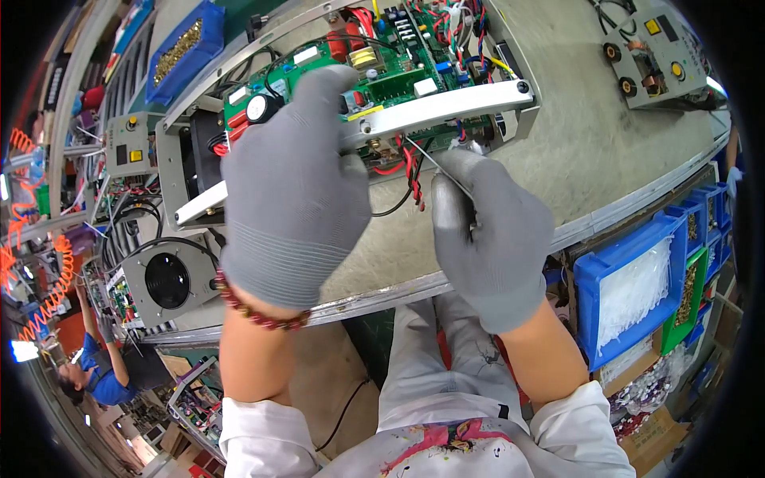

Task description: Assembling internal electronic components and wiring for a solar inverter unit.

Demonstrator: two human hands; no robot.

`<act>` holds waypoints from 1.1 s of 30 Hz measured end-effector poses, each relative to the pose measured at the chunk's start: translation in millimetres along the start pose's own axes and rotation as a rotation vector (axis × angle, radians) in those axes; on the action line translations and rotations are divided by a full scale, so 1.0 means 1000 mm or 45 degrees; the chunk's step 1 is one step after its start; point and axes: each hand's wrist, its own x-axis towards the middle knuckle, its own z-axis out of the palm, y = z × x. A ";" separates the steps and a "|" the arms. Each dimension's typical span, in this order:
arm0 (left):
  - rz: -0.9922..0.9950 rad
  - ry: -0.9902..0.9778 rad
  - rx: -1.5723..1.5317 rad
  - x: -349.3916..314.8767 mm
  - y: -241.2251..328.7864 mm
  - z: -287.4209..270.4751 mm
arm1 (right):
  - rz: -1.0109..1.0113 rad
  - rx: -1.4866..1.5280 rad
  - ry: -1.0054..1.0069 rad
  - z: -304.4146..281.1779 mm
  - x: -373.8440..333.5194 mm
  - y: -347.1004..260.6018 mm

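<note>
A metal chassis with a green circuit board (pixel 398 88) lies on the bench, crossed at the front by a light metal bar (pixel 446 105). My left hand (pixel 295 175), in a grey glove, reaches over this bar; the index finger lies above the board and the thumb tucks below the bar. Grey-gloved too, my right hand (pixel 494 231) pinches a thin, pale, straight strip (pixel 430 159), its kind unclear. The strip's far end meets twisted red and black wires (pixel 414 175) hanging under the bar. My palms hide part of the chassis and the strip's near end.
A blue bin of brass-coloured small parts (pixel 179 52) stands at the far left. Beside me on the right is a blue bin of whitish strips (pixel 633 295). Another unit (pixel 657 60) sits at the back right, a fan panel (pixel 167 279) at left. A co-worker (pixel 103 374) works leftward.
</note>
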 end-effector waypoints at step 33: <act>-1.415 -0.064 -1.826 -0.042 0.032 0.022 | 0.476 0.679 -0.502 -0.007 0.026 -0.010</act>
